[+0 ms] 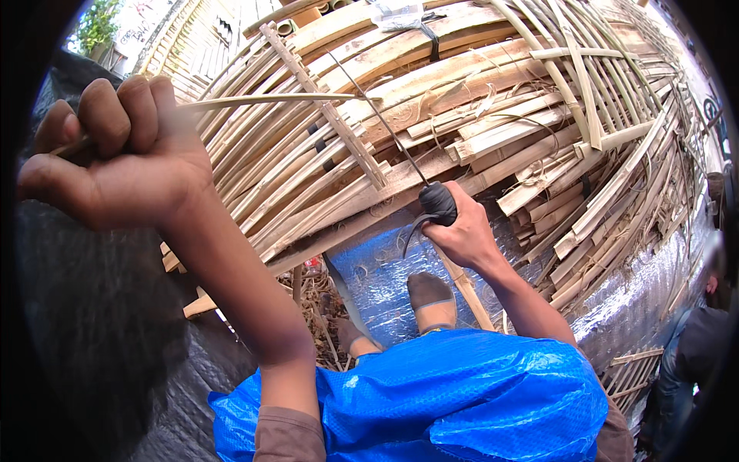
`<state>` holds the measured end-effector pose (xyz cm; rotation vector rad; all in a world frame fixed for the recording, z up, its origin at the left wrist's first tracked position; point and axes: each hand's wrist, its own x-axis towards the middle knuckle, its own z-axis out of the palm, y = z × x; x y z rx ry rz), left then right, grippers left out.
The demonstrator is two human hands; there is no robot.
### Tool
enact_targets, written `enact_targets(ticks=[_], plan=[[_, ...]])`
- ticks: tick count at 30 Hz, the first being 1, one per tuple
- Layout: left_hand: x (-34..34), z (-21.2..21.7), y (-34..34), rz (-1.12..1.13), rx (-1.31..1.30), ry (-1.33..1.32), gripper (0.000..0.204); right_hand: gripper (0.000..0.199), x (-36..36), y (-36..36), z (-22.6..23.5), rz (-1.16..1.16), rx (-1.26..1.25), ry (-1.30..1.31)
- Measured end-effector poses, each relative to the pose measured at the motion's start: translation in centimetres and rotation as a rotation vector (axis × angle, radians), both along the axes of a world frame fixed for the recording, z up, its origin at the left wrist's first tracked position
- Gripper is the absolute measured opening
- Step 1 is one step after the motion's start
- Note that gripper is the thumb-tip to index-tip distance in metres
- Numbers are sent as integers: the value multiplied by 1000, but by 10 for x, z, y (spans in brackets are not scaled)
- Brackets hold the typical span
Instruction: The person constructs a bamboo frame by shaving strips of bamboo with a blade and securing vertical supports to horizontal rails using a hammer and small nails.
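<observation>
Now, over on the left, the left hand (pixel 115 150) is clenched tight round a thin bamboo strip (pixel 269 100), drawn taut across the big woven bamboo frame (pixel 493 131). Moving right, the right hand (pixel 462 231) grips the black handle of a long thin blade (pixel 385 123), its tip pushed in among the slats near where the strip ends. It looks like the threading or trimming stage on that strip. Next up, I'd judge, steady tension from the left and a careful blade angle. Below, a blue sheet (pixel 462 400) covers the lap.
</observation>
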<state>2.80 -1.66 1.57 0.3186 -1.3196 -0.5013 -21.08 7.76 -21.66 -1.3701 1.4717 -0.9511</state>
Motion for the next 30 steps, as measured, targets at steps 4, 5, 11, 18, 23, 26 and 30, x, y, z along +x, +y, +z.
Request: enact_targets(ticks=[4, 5, 11, 18, 23, 26, 30], plan=[[20, 1, -7, -231, 64, -54, 38, 48, 4, 11, 28, 129, -202, -106], [23, 0, -8, -245, 69, -56, 36, 47, 6, 10, 19, 101, -174, -78], [-23, -2, -11, 100, 2, 124, 31, 36, -14, -8, -29, -47, -36, 80], [-17, 8, -7, 78, 53, 61, 36, 42, -1, 12, 34, 125, -247, -76], [-16, 13, -11, 56, 56, 88, 35, 39, -17, -8, -44, -76, 4, 163], [-8, 10, -18, -24, 72, 61, 35, 40, -8, 0, -19, -51, 2, 65], [-12, 12, -25, 100, 70, 46, 36, 44, -8, 7, 19, 63, -108, 22]])
